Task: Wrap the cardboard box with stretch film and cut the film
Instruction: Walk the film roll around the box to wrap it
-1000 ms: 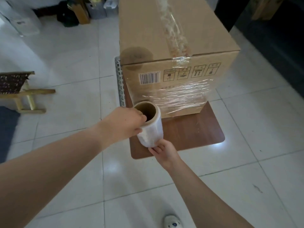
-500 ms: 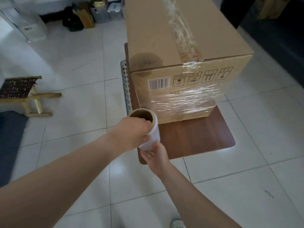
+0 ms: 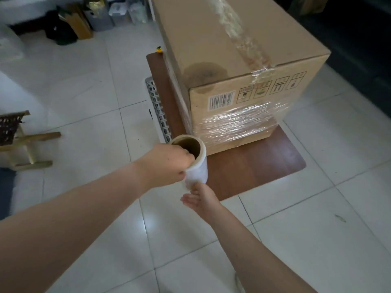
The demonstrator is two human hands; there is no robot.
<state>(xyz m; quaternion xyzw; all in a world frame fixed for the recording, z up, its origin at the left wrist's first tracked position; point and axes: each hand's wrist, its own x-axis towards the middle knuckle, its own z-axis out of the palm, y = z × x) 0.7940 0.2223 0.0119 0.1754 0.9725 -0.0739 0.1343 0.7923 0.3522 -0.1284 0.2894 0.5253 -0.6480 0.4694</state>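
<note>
Underneath, brown wooden board on white-tiled floor.

Daylight falls softly from the upper left, leaving the white tiled floor bright there while the upper right corner sinks into near-black shadow. A pale glare spot sits on the tiles between the forearms, another gleams along the brown counter's right edge, and the stretch film glints in thin streaks. The wide lens bends tile lines outward at the edges, and the whole picture is slightly soft, most so at the top left.
</note>
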